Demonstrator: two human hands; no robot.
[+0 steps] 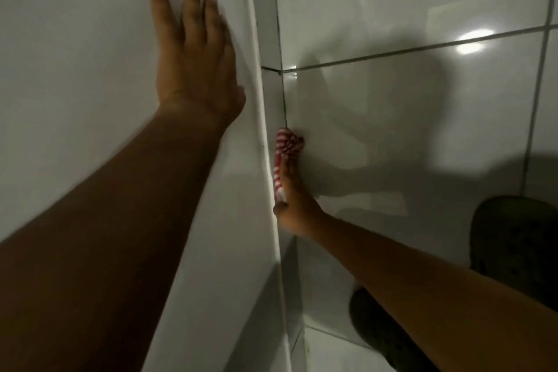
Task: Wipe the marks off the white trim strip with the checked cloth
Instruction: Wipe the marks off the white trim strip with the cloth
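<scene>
The left hand (193,51) is flat on a smooth white panel (75,69), with its fingers spread a little and holding nothing. Just to its right a thin white trim strip (256,75) runs down the edge of the panel. The right hand (294,205) is lower down, on the far side of the strip. It presses a red and white checked cloth (285,149) against the narrow tiled side next to the strip, fingers straight and close together. The cloth is bunched up at the fingertips. Shiny white tiles (407,130) with dark lines between them fill the right side. Two dark shoes (513,248) show at the bottom right.
</scene>
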